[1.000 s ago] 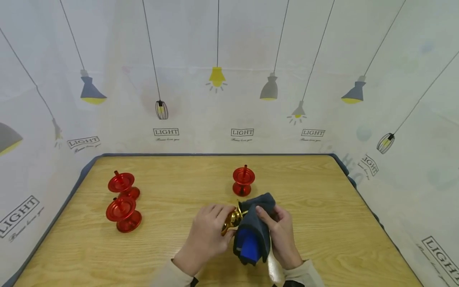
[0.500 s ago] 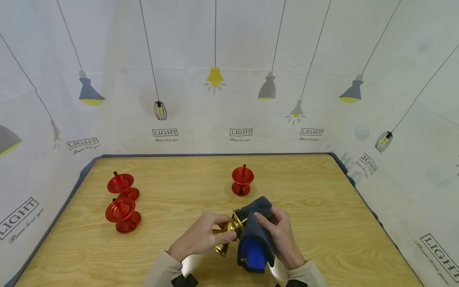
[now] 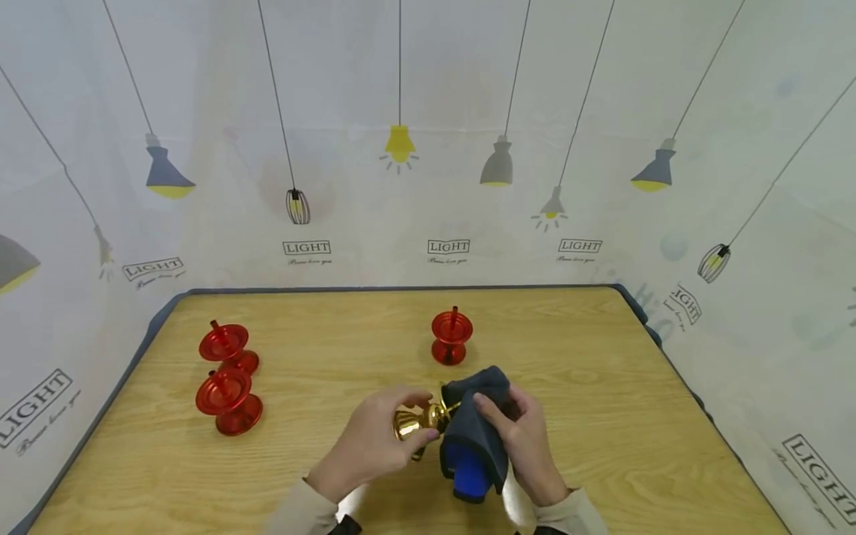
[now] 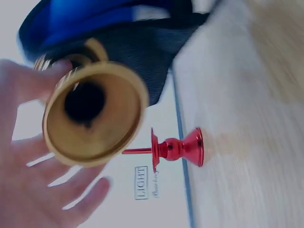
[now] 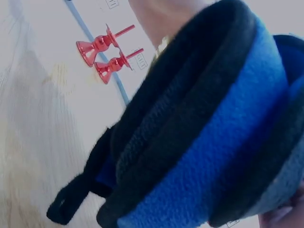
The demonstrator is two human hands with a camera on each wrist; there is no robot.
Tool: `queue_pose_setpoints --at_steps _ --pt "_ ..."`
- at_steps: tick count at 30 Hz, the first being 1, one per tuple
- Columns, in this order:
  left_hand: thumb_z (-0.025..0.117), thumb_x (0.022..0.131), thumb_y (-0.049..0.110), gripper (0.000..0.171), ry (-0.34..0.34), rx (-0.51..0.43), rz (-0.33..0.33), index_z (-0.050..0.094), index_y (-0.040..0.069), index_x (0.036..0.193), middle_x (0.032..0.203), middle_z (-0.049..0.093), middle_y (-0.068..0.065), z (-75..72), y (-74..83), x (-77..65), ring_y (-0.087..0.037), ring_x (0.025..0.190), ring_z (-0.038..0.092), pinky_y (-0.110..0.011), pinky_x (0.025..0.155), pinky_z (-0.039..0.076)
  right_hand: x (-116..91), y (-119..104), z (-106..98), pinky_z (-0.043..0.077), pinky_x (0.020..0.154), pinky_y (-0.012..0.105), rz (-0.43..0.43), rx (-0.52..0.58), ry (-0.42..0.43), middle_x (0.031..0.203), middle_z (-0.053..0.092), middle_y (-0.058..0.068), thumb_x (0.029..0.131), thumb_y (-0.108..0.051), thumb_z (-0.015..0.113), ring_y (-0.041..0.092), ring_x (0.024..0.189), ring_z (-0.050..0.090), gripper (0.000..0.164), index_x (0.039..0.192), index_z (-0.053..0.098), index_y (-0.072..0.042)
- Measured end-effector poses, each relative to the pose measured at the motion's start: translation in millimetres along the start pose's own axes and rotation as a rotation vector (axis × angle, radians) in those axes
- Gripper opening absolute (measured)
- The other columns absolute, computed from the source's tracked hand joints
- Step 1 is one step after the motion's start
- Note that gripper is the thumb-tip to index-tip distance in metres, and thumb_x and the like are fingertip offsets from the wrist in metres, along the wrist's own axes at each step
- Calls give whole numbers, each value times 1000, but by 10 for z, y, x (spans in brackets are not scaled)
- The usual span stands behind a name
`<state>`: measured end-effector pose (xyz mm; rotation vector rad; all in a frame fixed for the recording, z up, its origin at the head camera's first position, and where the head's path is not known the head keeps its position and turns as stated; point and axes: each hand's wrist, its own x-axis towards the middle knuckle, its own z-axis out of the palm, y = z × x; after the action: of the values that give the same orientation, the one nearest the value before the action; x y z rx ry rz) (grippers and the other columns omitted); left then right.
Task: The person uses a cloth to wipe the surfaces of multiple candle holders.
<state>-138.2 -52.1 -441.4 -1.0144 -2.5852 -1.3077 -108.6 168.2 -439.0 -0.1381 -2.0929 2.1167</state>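
Note:
My left hand (image 3: 374,438) grips a shiny gold candle holder (image 3: 406,425) by its stem, tipped on its side above the table. Its flared hollow base (image 4: 121,126) faces the left wrist camera. In my right hand (image 3: 531,438) is a folded microfibre cloth (image 3: 476,425), dark grey outside, bright blue inside, with black edging. The cloth wraps the holder's dish and spike end, hiding most of it. My right thumb presses on the cloth's outer face. From the right wrist, the cloth (image 5: 213,137) fills much of the view.
A red candle holder (image 3: 451,331) stands upright just beyond the cloth. Two more stand at the left, one red holder (image 3: 224,390) in front of another (image 3: 224,342). The wooden table (image 3: 348,327) is bounded by a printed backdrop (image 3: 361,193) at its back and sides.
The gold candle holder has turned in my left hand, its base swinging from lower left toward the left. My left fingers have shifted along it. The cloth has stayed around its other end.

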Motion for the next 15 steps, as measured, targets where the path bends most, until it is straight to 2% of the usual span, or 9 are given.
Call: queue_pose_setpoints --at_steps 2,4,6,8,11,15 --pt "90 77 25 45 141 192 90 71 12 116 107 74 1 72 30 -1 -15 96 70 -37 85 57 10 -10 21 57 66 25 -1 -5 52 84 71 -1 91 -9 74 13 75 67 21 104 68 7" --pt "94 69 21 49 245 332 170 72 11 111 102 75 0 139 35 6 -16 94 70 -37 83 58 16 -15 43 57 65 25 -5 1 81 82 70 -1 90 -8 75 12 74 67 21 103 69 7" --pt "96 63 16 51 311 406 207 72 10 107 99 74 -1 181 37 12 -17 91 69 -36 81 58 19 -17 58 57 65 26 -9 11 85 81 71 -1 90 -6 75 12 73 68 20 103 69 8" --pt "96 62 13 49 332 415 221 72 10 104 96 74 -1 185 39 17 -16 87 69 -35 79 58 20 -20 59 58 66 25 -21 7 67 82 72 -2 90 -5 75 12 74 68 21 105 69 9" --pt "93 68 14 39 241 294 182 73 11 102 90 72 3 135 45 23 -9 79 65 -27 72 56 26 -21 27 57 68 25 -25 -1 13 85 73 -3 91 -6 73 11 77 69 22 107 69 9" --pt "84 84 21 21 -15 -29 46 74 14 102 88 70 8 38 0 10 -3 78 62 -19 70 56 35 -19 -52 56 68 24 -39 -33 -105 88 72 -4 92 -7 72 10 78 67 24 109 68 9"
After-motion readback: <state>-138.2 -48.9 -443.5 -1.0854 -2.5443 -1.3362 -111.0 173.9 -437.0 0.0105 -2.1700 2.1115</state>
